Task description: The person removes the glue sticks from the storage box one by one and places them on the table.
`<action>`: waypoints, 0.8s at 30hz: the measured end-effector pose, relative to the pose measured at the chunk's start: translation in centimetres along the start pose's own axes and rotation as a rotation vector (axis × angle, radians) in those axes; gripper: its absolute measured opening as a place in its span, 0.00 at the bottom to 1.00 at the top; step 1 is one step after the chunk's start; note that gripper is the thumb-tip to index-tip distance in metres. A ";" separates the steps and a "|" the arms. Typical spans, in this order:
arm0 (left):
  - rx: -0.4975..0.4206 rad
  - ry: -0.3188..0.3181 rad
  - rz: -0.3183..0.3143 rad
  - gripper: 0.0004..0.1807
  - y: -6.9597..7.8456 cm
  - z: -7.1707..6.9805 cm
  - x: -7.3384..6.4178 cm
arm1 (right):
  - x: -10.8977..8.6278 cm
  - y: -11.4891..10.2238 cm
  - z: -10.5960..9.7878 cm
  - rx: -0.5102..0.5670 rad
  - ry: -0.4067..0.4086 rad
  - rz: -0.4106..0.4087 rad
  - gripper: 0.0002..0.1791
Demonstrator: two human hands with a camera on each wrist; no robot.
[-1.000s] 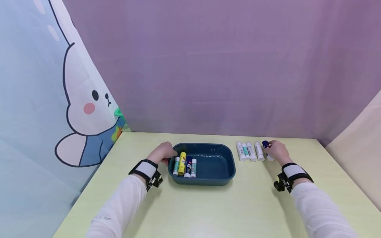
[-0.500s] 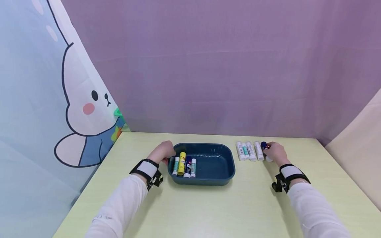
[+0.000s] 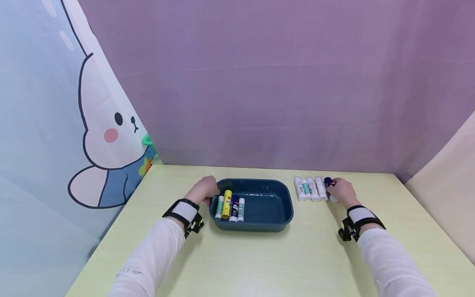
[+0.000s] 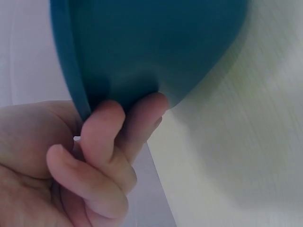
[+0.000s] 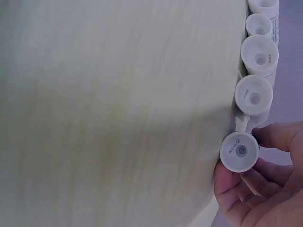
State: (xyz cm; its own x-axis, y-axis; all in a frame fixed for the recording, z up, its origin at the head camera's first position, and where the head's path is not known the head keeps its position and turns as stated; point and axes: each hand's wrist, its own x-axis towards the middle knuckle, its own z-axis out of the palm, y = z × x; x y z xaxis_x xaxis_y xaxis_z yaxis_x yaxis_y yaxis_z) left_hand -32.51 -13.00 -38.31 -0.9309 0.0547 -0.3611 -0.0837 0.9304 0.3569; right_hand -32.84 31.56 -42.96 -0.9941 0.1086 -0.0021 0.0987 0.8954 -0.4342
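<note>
My left hand (image 3: 203,188) grips the left end of a dark blue plastic tray (image 3: 265,227). In the left wrist view its fingers (image 4: 103,123) curl against the outside of the tray wall (image 4: 156,38). At the right, my right hand (image 3: 343,192) pinches a glue stick with a dark blue cap (image 3: 328,181), lying at the right end of a row. From the right wrist view, thumb and fingers hold the sides of this glue stick (image 5: 239,151), its white base facing the camera. Close beside it lies a white glue stick (image 3: 320,189).
Further left in the row are a white glue stick (image 3: 312,189), a small green-labelled one (image 3: 306,189) and another white one (image 3: 299,189). Inside the tray's left half several glue sticks lie side by side, among them a yellow one (image 3: 226,204). A purple cloth (image 3: 274,82) hangs behind the table.
My right hand has moved slightly left with the dark-blue-capped glue stick, and the white one beside it has shifted a little left towards the row. The left hand and tray stay put.
</note>
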 end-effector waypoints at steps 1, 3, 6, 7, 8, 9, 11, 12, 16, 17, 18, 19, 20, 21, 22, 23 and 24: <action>0.000 0.001 0.001 0.15 0.0 0.0 0.0 | 0.0 0.0 0.0 -0.002 0.002 -0.002 0.28; 0.002 0.002 0.004 0.15 0.0 0.0 0.0 | 0.0 0.0 0.0 -0.003 0.001 -0.003 0.28; 0.005 0.002 0.010 0.15 0.0 0.0 0.0 | 0.0 -0.1 0.1 0.000 -0.001 -0.007 0.28; 0.006 0.001 0.012 0.15 0.0 0.0 0.0 | 0.0 -0.1 0.1 0.002 -0.003 -0.009 0.28; 0.008 0.001 0.015 0.15 0.0 0.0 0.0 | 0.0 -0.1 0.1 0.002 -0.003 -0.012 0.28; 0.008 0.001 0.017 0.15 -0.1 0.0 0.0 | 0.0 -0.1 0.1 0.000 -0.001 -0.017 0.28; 0.011 0.001 0.020 0.15 0.0 0.0 0.0 | 0.0 -0.1 0.1 -0.002 0.003 -0.027 0.28; 0.012 0.001 0.021 0.15 0.0 0.0 -0.1 | 0.0 -0.1 0.1 -0.006 0.005 -0.029 0.27; 0.018 0.001 0.020 0.15 0.0 0.0 -0.1 | 0.1 -0.1 0.2 -0.012 0.008 -0.033 0.28; 0.019 0.001 0.020 0.15 0.1 0.0 -0.2 | 0.1 -0.1 0.2 -0.015 0.008 -0.033 0.28; 0.019 0.000 0.020 0.15 0.1 0.0 -0.2 | 0.1 -0.2 0.1 -0.016 0.004 -0.033 0.28; 0.021 0.000 0.020 0.14 0.1 0.0 -0.2 | 0.1 -0.2 0.1 -0.019 -0.002 -0.032 0.28; 0.020 0.001 0.021 0.14 0.1 0.0 -0.2 | 0.0 -0.2 0.0 -0.019 -0.013 -0.031 0.29; 0.019 0.002 0.021 0.14 0.1 0.0 -0.2 | 0.0 -0.3 -0.2 -0.026 -0.024 -0.032 0.30; 0.019 0.002 0.022 0.14 0.1 0.0 -0.2 | 0.1 -0.4 -0.3 -0.025 -0.040 -0.031 0.30; 0.018 0.001 0.022 0.14 0.1 0.0 -0.2 | 0.0 -0.5 -0.5 -0.020 -0.064 -0.025 0.31; 0.019 0.001 0.021 0.14 0.1 0.0 -0.1 | 0.0 -0.7 -0.7 -0.013 -0.090 -0.015 0.33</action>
State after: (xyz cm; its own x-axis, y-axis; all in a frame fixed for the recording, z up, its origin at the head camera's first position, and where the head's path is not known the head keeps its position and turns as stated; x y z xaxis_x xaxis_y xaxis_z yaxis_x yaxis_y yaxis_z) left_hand -32.40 -12.95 -38.20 -0.9326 0.0741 -0.3532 -0.0575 0.9357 0.3481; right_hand -32.89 31.26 -41.99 -0.9954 0.0566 -0.0773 0.0842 0.9021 -0.4233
